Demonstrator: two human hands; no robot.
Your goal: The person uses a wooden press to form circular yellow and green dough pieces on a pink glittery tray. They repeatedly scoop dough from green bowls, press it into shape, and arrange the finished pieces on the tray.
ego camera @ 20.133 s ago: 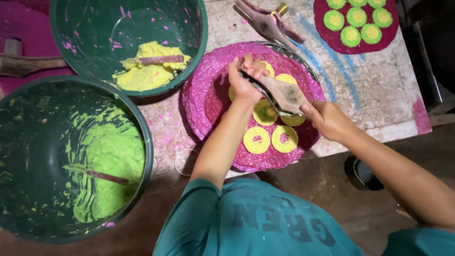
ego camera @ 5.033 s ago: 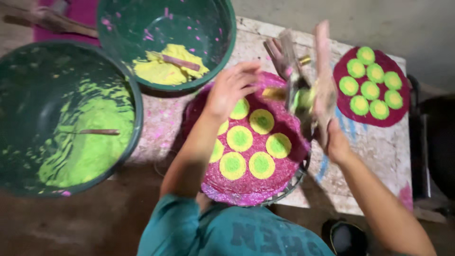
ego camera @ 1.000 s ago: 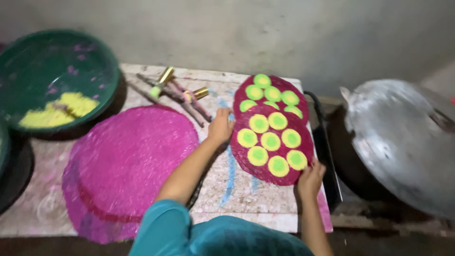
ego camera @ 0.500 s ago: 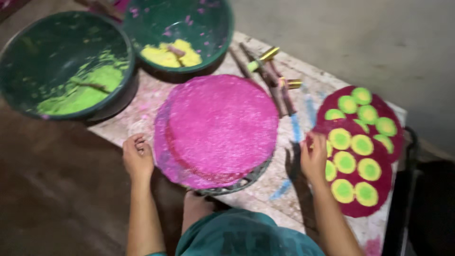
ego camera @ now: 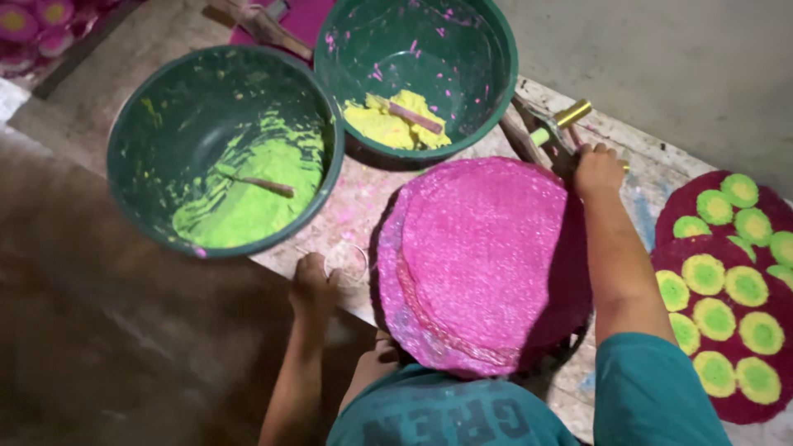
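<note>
A stack of bright pink round discs (ego camera: pixel 487 256) lies on the table in front of me. My right hand (ego camera: pixel 596 168) reaches past the stack's far right edge, its fingers curled over wooden stamping tools (ego camera: pixel 529 136) with a brass tube (ego camera: pixel 572 113). My left hand (ego camera: pixel 314 285) rests as a loose fist on the table's near edge, left of the stack, beside a small clear ring (ego camera: pixel 345 261). Dark red discs dotted with yellow-green circles (ego camera: pixel 727 306) lie at the right.
A big green bowl of green paste (ego camera: pixel 223 149) with a stick in it stands at the left. Behind it, a second green bowl (ego camera: pixel 413 74) holds yellow paste and a stick. The stained tabletop (ego camera: pixel 355 198) shows between them, with dark floor below left.
The view has swung closer over the pink stack. My right hand left the dotted discs and went up to the wooden tools. My left hand shifted right along the table edge.
</note>
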